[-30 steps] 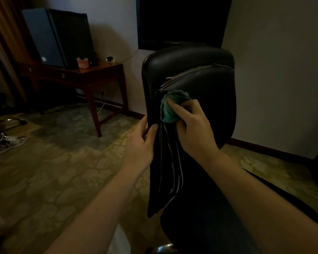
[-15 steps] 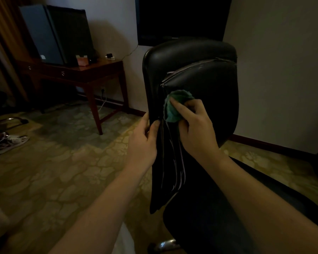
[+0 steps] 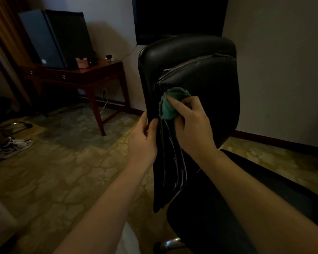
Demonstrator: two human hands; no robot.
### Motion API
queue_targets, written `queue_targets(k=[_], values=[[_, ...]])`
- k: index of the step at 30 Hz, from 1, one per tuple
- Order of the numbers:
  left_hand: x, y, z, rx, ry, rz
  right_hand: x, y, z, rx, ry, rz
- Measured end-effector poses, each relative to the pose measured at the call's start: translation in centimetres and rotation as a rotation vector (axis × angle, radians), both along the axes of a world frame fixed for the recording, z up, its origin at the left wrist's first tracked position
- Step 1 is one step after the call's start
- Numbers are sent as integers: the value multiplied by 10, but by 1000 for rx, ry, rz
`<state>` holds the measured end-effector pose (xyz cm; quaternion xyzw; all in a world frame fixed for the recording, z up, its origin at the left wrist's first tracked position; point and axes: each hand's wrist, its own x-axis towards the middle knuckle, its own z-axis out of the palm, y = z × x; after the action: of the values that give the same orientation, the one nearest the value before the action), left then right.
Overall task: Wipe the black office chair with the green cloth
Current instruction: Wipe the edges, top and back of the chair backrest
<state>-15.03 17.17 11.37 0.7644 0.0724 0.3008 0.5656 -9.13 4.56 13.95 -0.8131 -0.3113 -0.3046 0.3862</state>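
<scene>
The right hand (image 3: pixel 195 129) pinches the bunched green cloth (image 3: pixel 170 104) against the black office chair (image 3: pixel 200 74) backrest's left seam. The left hand (image 3: pixel 142 143) grips the backrest's left edge. The cloth looks soft and light, best held bunched; the chair may swivel, so steadying helps.

We slide the green cloth (image 3: pixel 170 106) slightly down from the seam of the black office chair (image 3: pixel 200 74) with our right hand (image 3: pixel 195 127), then a touch back left.
</scene>
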Motion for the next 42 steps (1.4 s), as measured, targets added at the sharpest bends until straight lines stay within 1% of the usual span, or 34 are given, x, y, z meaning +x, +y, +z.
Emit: queue_targets(k=[3, 8, 10, 13, 18, 20, 26, 30, 34, 36, 40, 42], values=[[0, 1, 1, -7, -1, 7, -3, 1, -4, -20, -4, -17], [2, -4, -3, 33, -41, 57, -13, -18, -50, -51, 26, 6], [4, -6, -5, 30, -55, 83, -18, -20, -58, -47, 44, 5], [8, -7, -7, -8, -51, 89, -14, -17, -43, -53, 37, -24], [14, -3, -6, -49, -40, 49, 5, -3, 0, -56, -36, -38], [16, 0, -8, -56, -44, 53, 4, -2, -6, -79, -43, -44], [20, -1, -11, -102, -48, 59, -12, -24, -59, -139, -18, -45], [23, -1, -11, -137, -41, 28, -4, -18, -38, -115, -59, -72], [22, 2, -12, -112, -33, -2, 6, -3, -12, -104, -61, -76], [21, 2, -12, -119, -22, -9, 3, -6, -21, -105, -58, -73], [17, -1, -13, -143, -42, -32, -9, -24, -66, -147, -33, -44], [17, -1, -13, -138, -43, -31, -11, -28, -74, -167, -25, -44]])
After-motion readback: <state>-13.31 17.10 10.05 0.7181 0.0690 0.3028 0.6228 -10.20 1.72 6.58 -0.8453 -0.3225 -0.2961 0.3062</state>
